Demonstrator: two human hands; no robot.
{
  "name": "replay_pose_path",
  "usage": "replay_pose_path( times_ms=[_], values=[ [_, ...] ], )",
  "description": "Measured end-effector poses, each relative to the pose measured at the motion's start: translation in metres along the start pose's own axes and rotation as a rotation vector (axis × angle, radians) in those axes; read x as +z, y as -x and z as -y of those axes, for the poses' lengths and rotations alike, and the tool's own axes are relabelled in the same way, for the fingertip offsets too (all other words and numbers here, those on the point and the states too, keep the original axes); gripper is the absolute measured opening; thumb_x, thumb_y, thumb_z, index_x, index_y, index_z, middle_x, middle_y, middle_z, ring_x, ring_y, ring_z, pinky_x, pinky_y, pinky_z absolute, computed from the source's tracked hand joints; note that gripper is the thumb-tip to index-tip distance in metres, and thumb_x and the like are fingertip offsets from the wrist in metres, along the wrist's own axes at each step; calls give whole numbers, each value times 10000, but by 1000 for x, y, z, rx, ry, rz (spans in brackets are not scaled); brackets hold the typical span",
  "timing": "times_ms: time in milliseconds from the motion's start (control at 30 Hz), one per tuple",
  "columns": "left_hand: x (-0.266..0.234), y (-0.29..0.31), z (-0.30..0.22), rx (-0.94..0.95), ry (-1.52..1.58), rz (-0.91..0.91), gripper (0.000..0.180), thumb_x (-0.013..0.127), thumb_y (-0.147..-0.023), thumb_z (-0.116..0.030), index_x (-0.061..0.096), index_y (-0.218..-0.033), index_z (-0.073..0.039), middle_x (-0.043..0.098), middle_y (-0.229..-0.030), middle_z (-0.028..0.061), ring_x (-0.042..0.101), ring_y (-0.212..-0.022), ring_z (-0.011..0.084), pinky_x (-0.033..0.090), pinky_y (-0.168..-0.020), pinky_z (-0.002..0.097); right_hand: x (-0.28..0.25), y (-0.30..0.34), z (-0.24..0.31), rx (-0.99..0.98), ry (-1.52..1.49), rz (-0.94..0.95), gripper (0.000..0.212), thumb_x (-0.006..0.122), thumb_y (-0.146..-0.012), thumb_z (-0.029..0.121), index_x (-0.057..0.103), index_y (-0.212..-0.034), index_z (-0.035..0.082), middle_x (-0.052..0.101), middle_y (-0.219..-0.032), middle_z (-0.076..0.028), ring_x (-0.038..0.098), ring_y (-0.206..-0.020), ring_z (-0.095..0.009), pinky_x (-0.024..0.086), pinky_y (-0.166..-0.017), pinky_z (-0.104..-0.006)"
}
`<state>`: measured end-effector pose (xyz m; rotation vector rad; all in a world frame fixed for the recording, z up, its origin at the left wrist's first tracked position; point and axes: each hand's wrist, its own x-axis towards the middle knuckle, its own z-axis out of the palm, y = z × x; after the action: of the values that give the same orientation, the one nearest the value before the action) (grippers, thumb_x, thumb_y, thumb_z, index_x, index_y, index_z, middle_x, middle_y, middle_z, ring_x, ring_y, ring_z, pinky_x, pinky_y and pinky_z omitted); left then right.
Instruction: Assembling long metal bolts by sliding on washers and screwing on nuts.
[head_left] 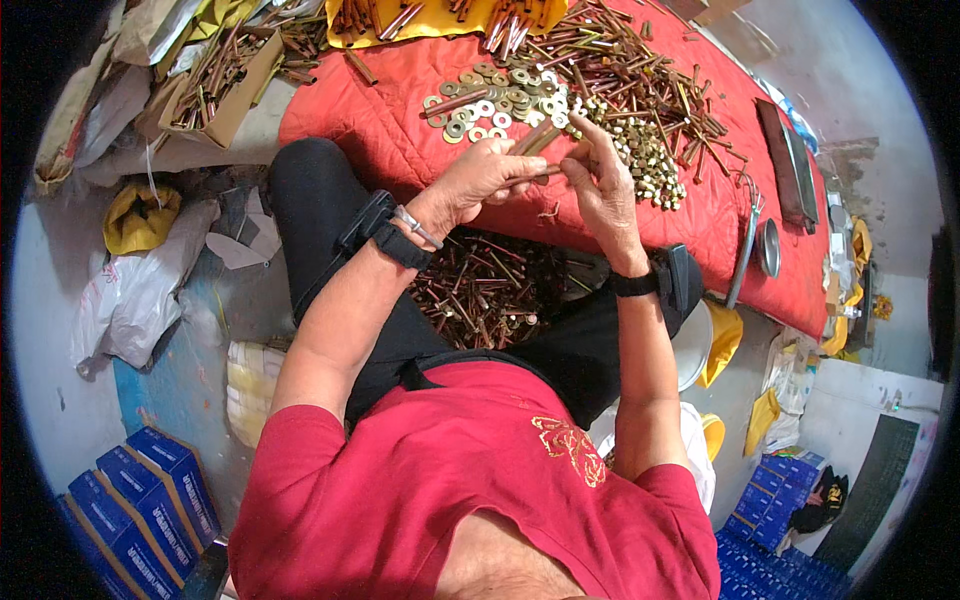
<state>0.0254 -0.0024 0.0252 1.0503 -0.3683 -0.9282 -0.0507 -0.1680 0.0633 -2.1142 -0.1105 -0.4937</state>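
Note:
My left hand [482, 178] is closed round a few copper-coloured metal bolts [536, 140], which stick out past the fingers toward the right. Close beside it, my right hand [606, 195] has its thumb and bent fingers at the end of one of these bolts, its index finger raised. Whatever small part may sit in that pinch is hidden. Both hands are over the near edge of a red quilted cloth [370, 125]. Just beyond them lie a spread of flat washers [497, 103] and, to the right, a heap of brass-coloured nuts [648, 165].
More bolts [640, 80] are piled at the far right of the cloth, others on a yellow sheet [450, 20]. An open carton [225, 110] of rods stands at left. Below, between my knees, lies a heap of bolts [490, 290]. A metal dish [768, 248] rests at right.

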Motion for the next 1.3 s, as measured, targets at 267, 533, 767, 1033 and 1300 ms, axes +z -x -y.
replay_pose_path(
  times_ms=[267, 533, 767, 1033, 1300],
  values=[
    [4, 1, 0, -22, 14, -28, 204, 614, -887, -259, 605, -875, -56, 512, -631, -49, 385, -457, -8, 257, -381, 148, -7, 0, 2, 141, 64, 86, 392, 557, -940, 193, 498, -1294, 34, 500, -729, 18, 448, -648, -83, 403, -596, -231],
    [5, 1, 3, -31, 18, -27, 198, 621, -881, -248, 607, -888, -51, 516, -628, -42, 380, -447, -5, 251, -379, 143, -6, -2, 2, 243, 47, 67, 377, 579, -915, 156, 497, -1265, 44, 592, -812, -39, 549, -714, -130, 470, -663, -280],
    [-1, -2, 3, -82, 15, 18, 189, 606, -902, -233, 593, -954, -51, 515, -660, -46, 382, -453, -12, 270, -369, 132, 1, -4, 1, -11, 138, -59, 288, 552, -926, 137, 551, -1197, 39, 544, -710, -34, 510, -637, -122, 437, -600, -261],
    [0, 0, 0, -53, 105, -29, 171, 609, -899, -225, 586, -884, -56, 520, -637, -47, 393, -451, -17, 259, -370, 133, 2, -3, -7, -5, 71, -39, 281, 570, -914, 134, 555, -1182, 49, 555, -689, -55, 530, -623, -155, 457, -596, -306],
    [20, 20, -27, -72, -137, 211, 326, 579, -936, -287, 602, -1088, 0, 667, -868, 52, 631, -740, 114, 514, -697, 251, -37, -18, -18, 338, -279, 16, 351, 449, -997, 299, 566, -1212, 47, 514, -682, 26, 456, -558, -50, 359, -497, -190]
  ],
)
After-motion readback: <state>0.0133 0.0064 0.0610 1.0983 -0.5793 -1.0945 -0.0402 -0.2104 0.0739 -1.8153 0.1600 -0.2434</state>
